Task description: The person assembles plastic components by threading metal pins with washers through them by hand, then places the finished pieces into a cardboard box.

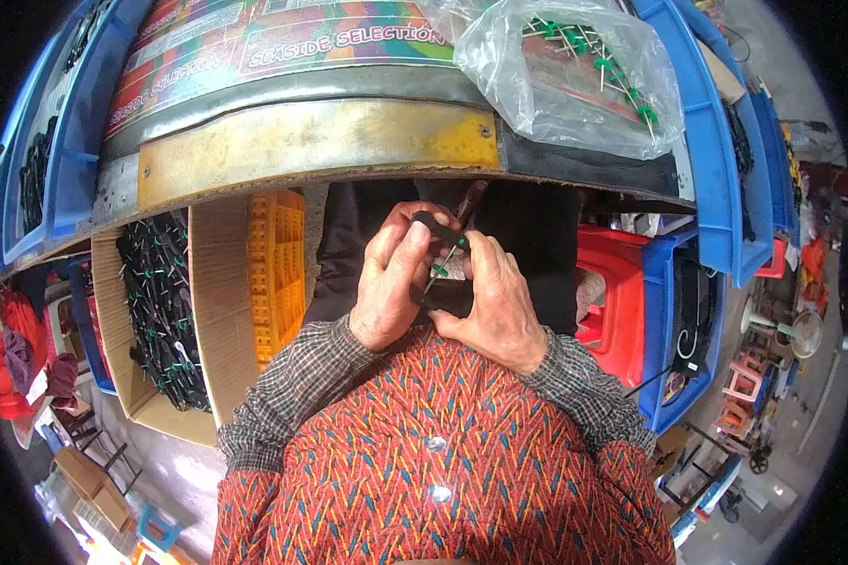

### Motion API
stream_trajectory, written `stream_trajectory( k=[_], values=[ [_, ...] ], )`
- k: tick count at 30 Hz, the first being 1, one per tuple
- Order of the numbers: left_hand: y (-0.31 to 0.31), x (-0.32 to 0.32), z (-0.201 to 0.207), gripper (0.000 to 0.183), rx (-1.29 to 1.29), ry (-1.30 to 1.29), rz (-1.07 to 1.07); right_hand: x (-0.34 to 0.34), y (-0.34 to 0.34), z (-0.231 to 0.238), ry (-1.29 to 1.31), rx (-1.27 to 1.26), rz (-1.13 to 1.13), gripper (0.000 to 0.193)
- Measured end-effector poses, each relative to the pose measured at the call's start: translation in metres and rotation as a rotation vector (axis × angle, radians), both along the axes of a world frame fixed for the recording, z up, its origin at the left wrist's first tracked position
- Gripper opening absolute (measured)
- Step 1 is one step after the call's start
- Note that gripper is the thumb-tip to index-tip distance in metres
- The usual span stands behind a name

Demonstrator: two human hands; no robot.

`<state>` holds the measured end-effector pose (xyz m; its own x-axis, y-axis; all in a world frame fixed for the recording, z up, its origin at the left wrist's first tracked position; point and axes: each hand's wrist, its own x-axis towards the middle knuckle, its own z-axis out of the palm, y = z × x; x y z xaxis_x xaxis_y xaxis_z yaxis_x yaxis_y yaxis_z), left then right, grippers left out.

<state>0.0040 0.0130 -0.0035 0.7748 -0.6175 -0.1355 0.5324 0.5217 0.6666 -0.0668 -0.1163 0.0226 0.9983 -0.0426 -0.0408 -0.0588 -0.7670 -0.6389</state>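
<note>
Both my hands meet over my lap, just below the bench edge. Between thumb and fingers, my left hand (396, 273) pinches a short black curved plastic piece (440, 230). From its end a thin metal pin (443, 266) with green parts slants down toward a second black piece (450, 298). My right hand (499, 294) has its fingertips closed against the upper piece's end, with its thumb near the lower one. Fingers partly hide how the pieces join. Up on the bench, a clear plastic bag (499, 85) lies with several green-headed metal pins (601, 64).
A cardboard box (219, 325) full of black pieces (165, 301) stands at left, beside an orange crate (275, 273). Blue trays (707, 122) flank the bench (320, 137). A red plastic stool (622, 292) and a blue bin (660, 363) sit at right.
</note>
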Motion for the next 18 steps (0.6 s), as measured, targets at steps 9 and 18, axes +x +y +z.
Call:
stream_trajectory(
  k=[9, 18],
  values=[
    [0.0, 0.002, -0.007, 0.041, 0.072, -0.101, 0.048, 0.004, 0.001, -0.012, -0.046, 0.157, 0.012, 0.069],
    [0.001, 0.006, -0.013, 0.047, 0.198, -0.193, 0.144, 0.002, 0.003, -0.016, -0.046, 0.188, 0.005, 0.058]
  ],
)
